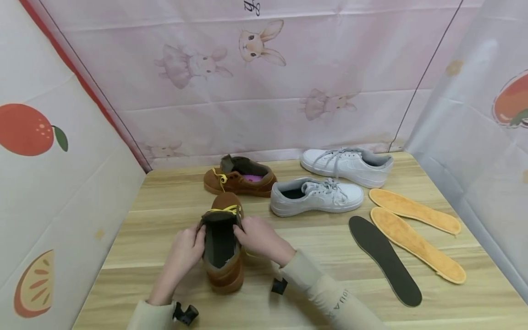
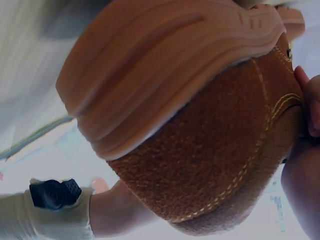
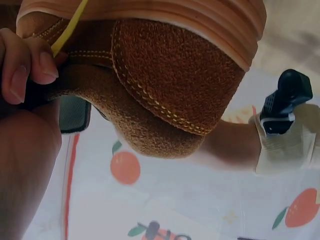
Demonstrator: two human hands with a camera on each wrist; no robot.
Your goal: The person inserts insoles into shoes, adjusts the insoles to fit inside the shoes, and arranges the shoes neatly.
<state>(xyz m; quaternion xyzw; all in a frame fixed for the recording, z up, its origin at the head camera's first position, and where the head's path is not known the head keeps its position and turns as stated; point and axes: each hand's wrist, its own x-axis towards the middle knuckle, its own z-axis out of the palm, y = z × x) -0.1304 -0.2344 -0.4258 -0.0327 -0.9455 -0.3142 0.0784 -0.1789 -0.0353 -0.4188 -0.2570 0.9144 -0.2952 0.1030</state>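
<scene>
A brown suede shoe [image 1: 226, 277] with yellow laces [image 1: 231, 210] points its toe away from me, its dark inside facing up. My left hand [image 1: 187, 247] pinches the left edge of its opening, thumb at the rim. On the opposite edge, my right hand [image 1: 257, 236] grips the rim the same way. The left wrist view shows the shoe's heel [image 2: 210, 135] and thick tan sole close up, with part of the left hand [image 2: 312, 105] at the right border. In the right wrist view, curled fingers of the right hand [image 3: 25, 67] hold the collar beside a yellow lace.
Behind stands the other brown shoe [image 1: 235, 184], with something pink inside. Two white sneakers [image 1: 326, 201] lie to its right. A dark insole [image 1: 387, 261] and two orange insoles [image 1: 420, 243] lie on the right of the wooden table [image 1: 156, 220]. Printed curtains [image 1: 272, 119] surround the table.
</scene>
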